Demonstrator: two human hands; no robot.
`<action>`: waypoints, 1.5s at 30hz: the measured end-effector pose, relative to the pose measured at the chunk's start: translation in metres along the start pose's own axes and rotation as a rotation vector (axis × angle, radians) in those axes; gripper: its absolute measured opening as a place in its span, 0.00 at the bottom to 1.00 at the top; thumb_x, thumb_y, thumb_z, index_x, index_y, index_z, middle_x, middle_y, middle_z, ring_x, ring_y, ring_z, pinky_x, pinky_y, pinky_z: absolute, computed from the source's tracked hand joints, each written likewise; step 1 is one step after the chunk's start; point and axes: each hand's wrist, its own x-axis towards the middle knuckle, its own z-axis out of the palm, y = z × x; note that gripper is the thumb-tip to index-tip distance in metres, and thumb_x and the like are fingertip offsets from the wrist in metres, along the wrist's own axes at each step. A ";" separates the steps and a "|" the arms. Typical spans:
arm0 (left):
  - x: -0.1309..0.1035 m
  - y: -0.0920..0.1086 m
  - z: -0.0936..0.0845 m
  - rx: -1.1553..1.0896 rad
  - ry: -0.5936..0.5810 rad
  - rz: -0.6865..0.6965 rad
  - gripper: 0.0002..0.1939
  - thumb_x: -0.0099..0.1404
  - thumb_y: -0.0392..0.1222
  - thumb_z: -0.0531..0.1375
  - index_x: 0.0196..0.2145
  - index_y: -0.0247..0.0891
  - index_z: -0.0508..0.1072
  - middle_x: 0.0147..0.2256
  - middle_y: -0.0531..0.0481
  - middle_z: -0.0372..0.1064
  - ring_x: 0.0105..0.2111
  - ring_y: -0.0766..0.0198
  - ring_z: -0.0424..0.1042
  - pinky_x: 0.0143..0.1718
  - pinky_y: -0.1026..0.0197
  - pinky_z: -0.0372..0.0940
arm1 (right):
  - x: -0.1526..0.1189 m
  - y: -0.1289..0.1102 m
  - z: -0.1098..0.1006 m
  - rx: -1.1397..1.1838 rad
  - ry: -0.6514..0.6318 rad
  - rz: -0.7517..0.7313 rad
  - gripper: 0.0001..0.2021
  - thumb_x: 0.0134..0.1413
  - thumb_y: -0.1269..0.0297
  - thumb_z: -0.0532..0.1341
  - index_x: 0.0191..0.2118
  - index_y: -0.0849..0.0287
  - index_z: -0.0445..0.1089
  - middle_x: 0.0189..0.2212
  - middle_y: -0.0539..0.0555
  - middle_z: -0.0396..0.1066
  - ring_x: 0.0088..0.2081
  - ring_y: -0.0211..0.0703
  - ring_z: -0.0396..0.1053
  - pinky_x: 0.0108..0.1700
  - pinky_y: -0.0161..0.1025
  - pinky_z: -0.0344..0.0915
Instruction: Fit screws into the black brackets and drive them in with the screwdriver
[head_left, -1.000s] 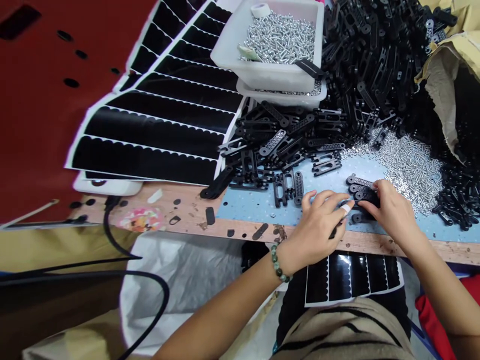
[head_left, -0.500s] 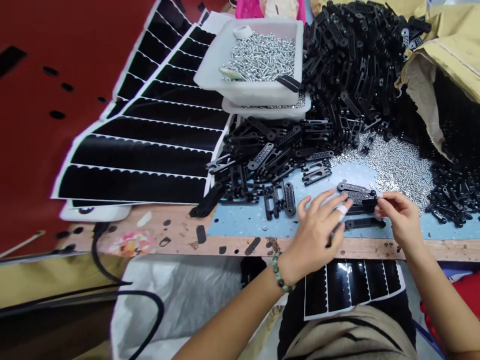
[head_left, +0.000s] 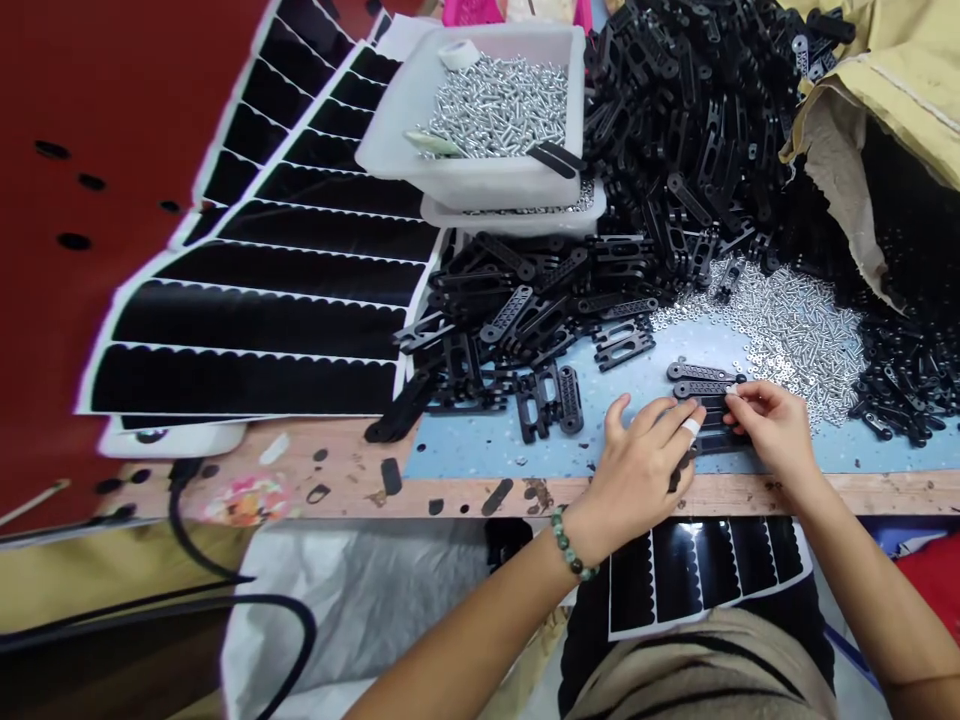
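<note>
Several slim black plastic links (head_left: 701, 372) with perforated faces lie in a row on the blue mat (head_left: 465, 445). My left hand (head_left: 641, 455), a white band round one finger, rests its fingertips on the left part of the row. A dark piece shows under its curled lower fingers, and its thumb stands apart. At the row's right end, my right hand (head_left: 772, 425) pinches thumb and forefinger together against the links. Whatever is in that pinch is too small to make out. Just beyond lies a heap of small silver screws and nuts (head_left: 806, 335).
A white tub (head_left: 495, 185) of silver screws stands on another container at the back. Piles of black links (head_left: 690, 110) spread right of it. Sheets of black adhesive strips (head_left: 255, 380) lie left. A torn paper sack (head_left: 889, 110) sits right, beside small black parts (head_left: 907, 385).
My right hand has moved slightly left and in over the row of links. The links now lie more spread out, side by side. The camera view has shifted a little.
</note>
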 end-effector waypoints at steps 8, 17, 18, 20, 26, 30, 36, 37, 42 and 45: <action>0.014 0.002 -0.005 -0.041 -0.055 -0.039 0.22 0.63 0.33 0.51 0.54 0.36 0.67 0.50 0.42 0.69 0.51 0.50 0.64 0.58 0.36 0.42 | 0.005 -0.009 -0.012 -0.604 0.028 -0.262 0.09 0.52 0.58 0.61 0.35 0.57 0.65 0.25 0.49 0.66 0.24 0.40 0.66 0.28 0.38 0.63; 0.016 -0.004 -0.019 -0.477 -0.126 -0.097 0.26 0.58 0.28 0.47 0.54 0.38 0.66 0.58 0.43 0.58 0.60 0.53 0.54 0.61 0.45 0.52 | -0.016 -0.045 0.007 -0.603 -0.391 -0.976 0.08 0.61 0.73 0.52 0.41 0.57 0.66 0.33 0.54 0.71 0.37 0.42 0.68 0.39 0.41 0.67; 0.014 -0.004 -0.019 -0.530 -0.120 -0.097 0.27 0.59 0.28 0.46 0.55 0.38 0.65 0.61 0.44 0.55 0.61 0.53 0.52 0.62 0.46 0.51 | -0.019 -0.045 0.010 -0.582 -0.379 -1.014 0.09 0.61 0.75 0.52 0.40 0.57 0.66 0.31 0.54 0.71 0.35 0.41 0.68 0.38 0.40 0.67; 0.010 -0.005 -0.019 -0.630 -0.080 -0.105 0.28 0.62 0.29 0.45 0.59 0.40 0.61 0.64 0.45 0.48 0.63 0.55 0.50 0.63 0.48 0.52 | -0.023 -0.045 0.011 -0.508 -0.332 -1.039 0.09 0.60 0.76 0.53 0.39 0.57 0.67 0.29 0.52 0.71 0.32 0.39 0.68 0.34 0.38 0.67; 0.006 -0.012 -0.025 -0.422 0.183 -0.216 0.24 0.64 0.33 0.48 0.58 0.41 0.61 0.60 0.46 0.58 0.61 0.52 0.55 0.61 0.43 0.51 | -0.015 -0.035 -0.005 -0.291 -0.046 -0.615 0.04 0.57 0.68 0.60 0.37 0.55 0.71 0.31 0.51 0.72 0.31 0.39 0.70 0.32 0.38 0.69; 0.006 -0.014 -0.017 -0.079 0.036 -0.115 0.20 0.63 0.34 0.52 0.52 0.39 0.68 0.54 0.45 0.68 0.56 0.48 0.60 0.60 0.35 0.42 | 0.003 -0.019 0.000 -0.117 -0.045 -0.214 0.08 0.54 0.59 0.62 0.33 0.58 0.73 0.28 0.51 0.70 0.25 0.37 0.69 0.26 0.37 0.69; 0.003 -0.015 -0.005 0.026 0.028 -0.035 0.20 0.63 0.34 0.52 0.53 0.38 0.68 0.53 0.46 0.69 0.54 0.51 0.64 0.60 0.38 0.39 | 0.013 -0.010 0.010 -0.134 -0.026 -0.136 0.10 0.51 0.56 0.63 0.32 0.58 0.74 0.25 0.51 0.71 0.24 0.38 0.69 0.27 0.37 0.68; 0.003 -0.016 -0.005 0.032 0.029 -0.031 0.20 0.63 0.34 0.52 0.53 0.38 0.68 0.53 0.46 0.69 0.54 0.52 0.64 0.60 0.38 0.39 | 0.013 -0.010 0.010 -0.129 -0.021 -0.134 0.10 0.51 0.56 0.63 0.32 0.58 0.74 0.25 0.51 0.71 0.24 0.38 0.69 0.27 0.37 0.68; 0.003 -0.016 -0.005 0.038 0.030 -0.026 0.21 0.63 0.34 0.52 0.53 0.38 0.68 0.53 0.45 0.69 0.54 0.52 0.64 0.60 0.39 0.41 | 0.013 -0.009 0.010 -0.188 -0.021 -0.165 0.09 0.52 0.58 0.62 0.33 0.58 0.74 0.25 0.51 0.71 0.24 0.39 0.69 0.29 0.39 0.67; 0.005 -0.015 -0.004 0.034 0.026 -0.031 0.21 0.63 0.35 0.52 0.54 0.38 0.67 0.53 0.45 0.69 0.52 0.52 0.65 0.60 0.39 0.42 | 0.013 -0.009 0.012 -0.305 -0.010 -0.230 0.09 0.53 0.59 0.60 0.33 0.57 0.73 0.25 0.51 0.71 0.26 0.40 0.69 0.31 0.39 0.67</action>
